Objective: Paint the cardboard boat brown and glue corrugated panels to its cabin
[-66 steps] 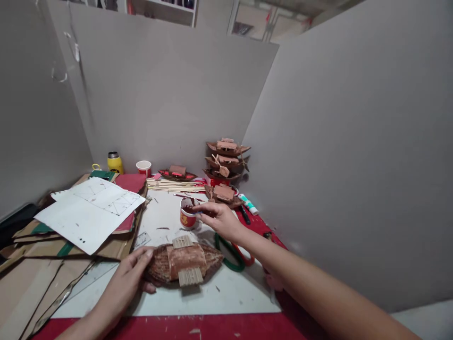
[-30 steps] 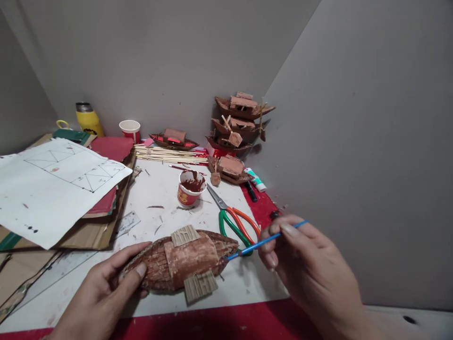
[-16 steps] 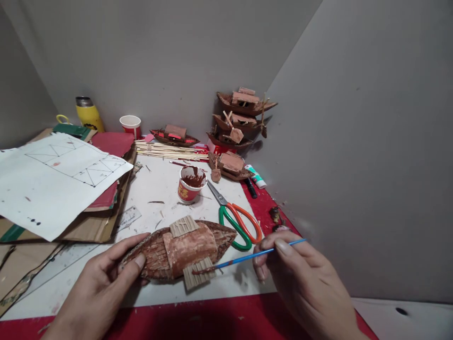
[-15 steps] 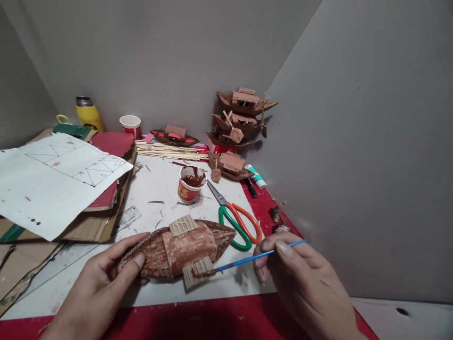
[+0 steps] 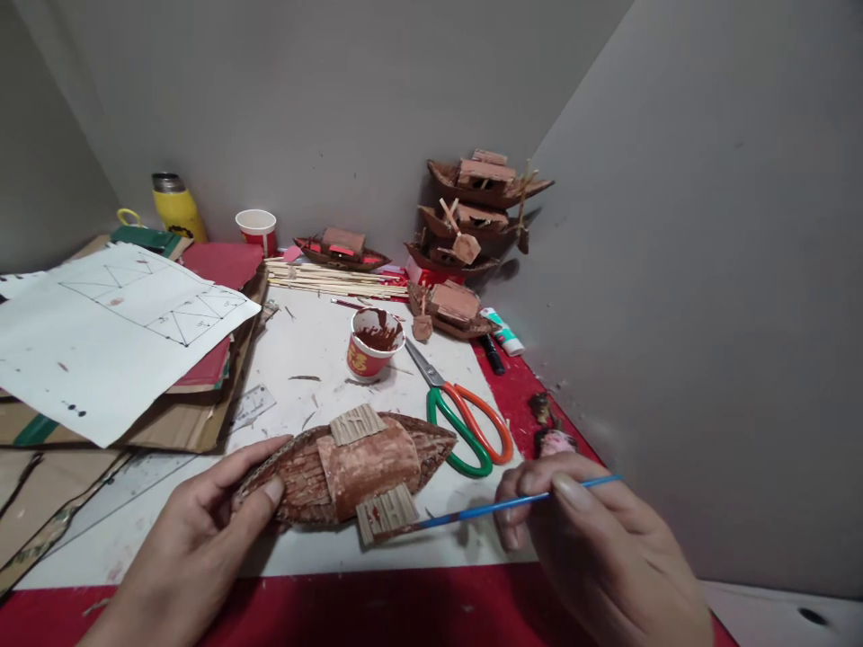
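Note:
My left hand (image 5: 202, 530) grips the left end of a brown model boat (image 5: 368, 463), thumb on its deck and fingers along the far side. The boat has a rounded reddish-brown roof, with a bare corrugated cardboard flap (image 5: 357, 425) on the far side. Another corrugated flap (image 5: 389, 510) juts out on the near side and carries brown paint marks. Pinched in my right hand (image 5: 593, 539) is a blue paintbrush (image 5: 499, 509), its brown bristles touching the near flap's lower edge. Beyond the boat stands a paper cup (image 5: 376, 346) with brown paint inside.
Scissors (image 5: 465, 422) with green and orange handles lie just beyond the boat. Several finished model boats (image 5: 482, 211) are stacked at the back right. Paper and cardboard sheets (image 5: 135, 332) pile up at left. Thin wooden sticks (image 5: 330, 279) and a yellow bottle (image 5: 179, 207) sit behind.
The brush tip has moved to the near flap's lower edge, and more brown marks show on that flap. The whole view has shifted slightly. My left hand keeps its hold on the boat.

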A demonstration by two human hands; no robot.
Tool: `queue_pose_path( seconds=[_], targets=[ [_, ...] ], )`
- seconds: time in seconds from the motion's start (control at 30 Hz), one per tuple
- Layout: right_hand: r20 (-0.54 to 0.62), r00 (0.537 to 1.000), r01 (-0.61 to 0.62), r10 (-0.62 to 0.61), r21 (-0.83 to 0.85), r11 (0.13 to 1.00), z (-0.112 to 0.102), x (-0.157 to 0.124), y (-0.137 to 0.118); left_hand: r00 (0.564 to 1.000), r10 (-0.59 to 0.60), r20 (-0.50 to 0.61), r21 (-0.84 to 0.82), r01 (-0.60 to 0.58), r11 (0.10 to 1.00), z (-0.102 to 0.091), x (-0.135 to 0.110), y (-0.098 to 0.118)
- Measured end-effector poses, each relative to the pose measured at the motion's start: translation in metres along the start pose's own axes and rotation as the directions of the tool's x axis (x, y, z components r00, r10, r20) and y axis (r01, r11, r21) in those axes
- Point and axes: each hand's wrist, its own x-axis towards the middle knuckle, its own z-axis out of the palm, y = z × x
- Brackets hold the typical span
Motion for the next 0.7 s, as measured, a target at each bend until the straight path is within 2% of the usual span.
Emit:
queue_pose_path(
  seconds=[0.23,0.33,0.43,0.57,0.7],
  targets=[
    [0.048,0.998,0.031,-0.026,-0.110,0.993,-0.001,-0.009,0.001,0.998,0.042,-0.050,0.029,-0.040,0.999,0.002,-0.003,0.002],
    [0.014,0.998,0.065,-0.064,-0.133,0.989,-0.001,-0.012,0.002,0.996,0.069,-0.054,0.054,-0.066,0.996,0.000,-0.003,0.000],
    [0.007,0.991,0.133,-0.133,-0.176,0.976,-0.001,-0.015,0.000,0.994,0.102,-0.033,0.093,-0.099,0.991,-0.003,-0.002,-0.005],
    [0.099,0.986,0.151,-0.137,-0.151,0.977,-0.001,-0.017,0.000,0.992,0.126,0.000,0.109,-0.125,0.986,-0.005,-0.001,-0.009],
    [0.060,0.981,0.193,-0.185,-0.190,0.963,-0.003,-0.017,0.001,0.992,0.124,0.039,0.080,-0.127,0.989,-0.004,-0.001,-0.010]
  ],
)
